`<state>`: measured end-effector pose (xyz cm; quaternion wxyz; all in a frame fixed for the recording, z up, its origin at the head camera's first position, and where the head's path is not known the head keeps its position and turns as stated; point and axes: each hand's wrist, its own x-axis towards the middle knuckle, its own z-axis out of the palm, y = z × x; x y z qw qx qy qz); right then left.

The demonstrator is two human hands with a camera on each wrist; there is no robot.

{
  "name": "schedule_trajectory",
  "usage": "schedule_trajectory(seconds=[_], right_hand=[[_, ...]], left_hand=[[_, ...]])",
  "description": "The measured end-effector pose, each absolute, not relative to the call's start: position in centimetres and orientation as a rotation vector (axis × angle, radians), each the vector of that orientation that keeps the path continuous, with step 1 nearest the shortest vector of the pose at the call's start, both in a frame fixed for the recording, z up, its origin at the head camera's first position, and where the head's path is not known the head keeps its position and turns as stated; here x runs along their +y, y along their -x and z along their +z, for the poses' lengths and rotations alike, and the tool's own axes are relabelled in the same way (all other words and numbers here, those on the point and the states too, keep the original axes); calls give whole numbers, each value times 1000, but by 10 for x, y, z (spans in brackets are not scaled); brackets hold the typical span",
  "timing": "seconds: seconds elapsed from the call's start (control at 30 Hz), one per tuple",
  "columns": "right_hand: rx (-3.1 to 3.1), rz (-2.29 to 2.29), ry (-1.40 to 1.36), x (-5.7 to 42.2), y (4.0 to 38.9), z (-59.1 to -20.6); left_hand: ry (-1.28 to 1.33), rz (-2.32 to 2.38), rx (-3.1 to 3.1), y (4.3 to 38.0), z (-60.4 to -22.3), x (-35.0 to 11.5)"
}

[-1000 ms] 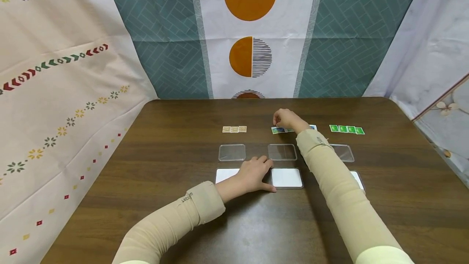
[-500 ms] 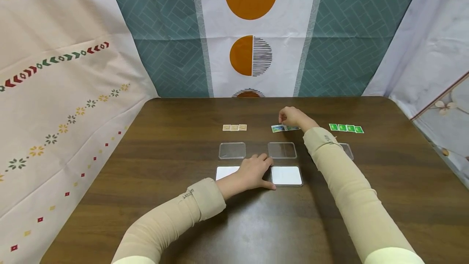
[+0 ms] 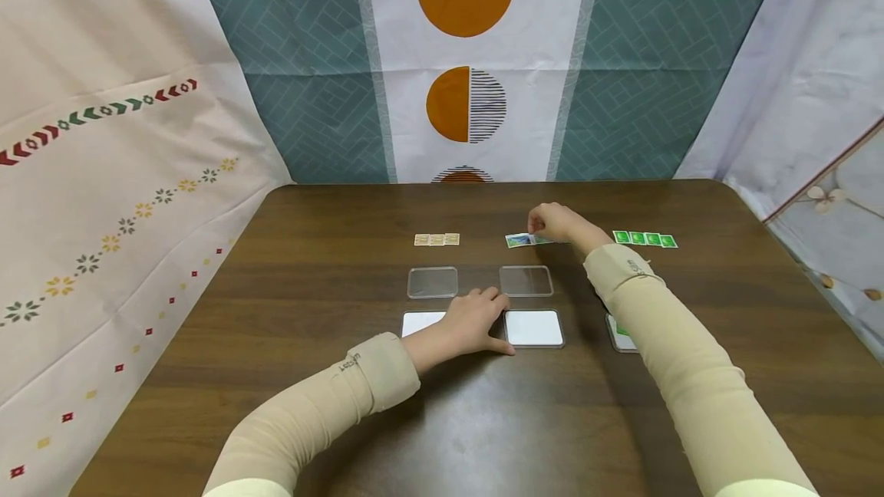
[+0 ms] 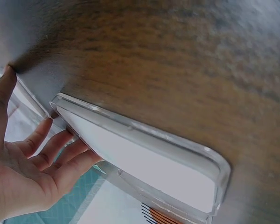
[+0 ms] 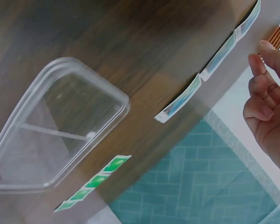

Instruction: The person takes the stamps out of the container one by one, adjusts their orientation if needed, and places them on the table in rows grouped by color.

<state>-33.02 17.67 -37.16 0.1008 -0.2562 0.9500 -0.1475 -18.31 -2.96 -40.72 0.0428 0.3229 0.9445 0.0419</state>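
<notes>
Left hand [image 3: 476, 324], fingers spread, at left edge of white-filled case [image 3: 534, 328]. Right hand [image 3: 558, 222] curled over blue stickers [image 3: 517, 241]; can't tell if pinching. Seemingly picking one; next likely calls for a fingernail under an edge.

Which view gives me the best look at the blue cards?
The right wrist view: three blue cards show end to end, with the right hand off to one side. In the head view, that hand and wrist cover part of them; the left wrist view doesn't show them.
</notes>
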Motion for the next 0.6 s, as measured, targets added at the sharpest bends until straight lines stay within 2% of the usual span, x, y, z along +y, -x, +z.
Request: schedule_trajectory(seconds=[0.6], right_hand=[[2843,-419,831,211,310,-365]], left_hand=[[-983,132,2864,185,-407,-29]])
